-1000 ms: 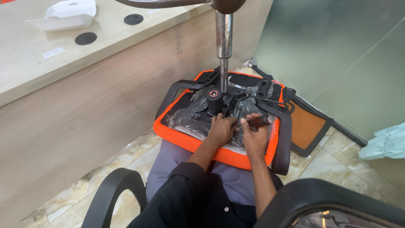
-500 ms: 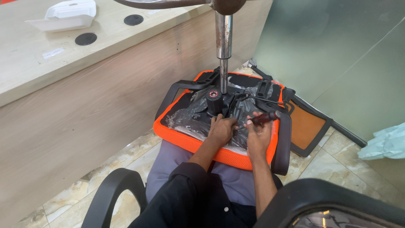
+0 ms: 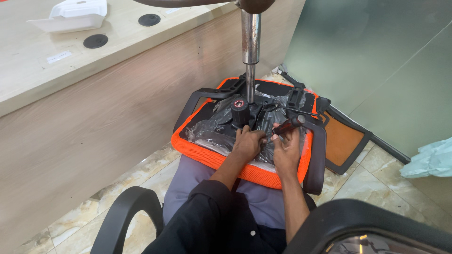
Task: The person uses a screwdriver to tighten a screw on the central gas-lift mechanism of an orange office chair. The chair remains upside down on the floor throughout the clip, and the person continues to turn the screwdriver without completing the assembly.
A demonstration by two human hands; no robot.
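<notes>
The left hand lies curled on the black seat mechanism, while the right hand grips a dark-handled screwdriver just beside it. The mechanism sits on the upturned orange seat resting in the person's lap, plastic-wrapped, beneath the metal gas column.

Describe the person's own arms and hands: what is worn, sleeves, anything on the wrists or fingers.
Both hands are bare, with no gloves: left hand, right hand. The forearms are uncovered. A black sleeve ends near the left elbow. No watch, ring or band shows on either wrist or finger.
</notes>
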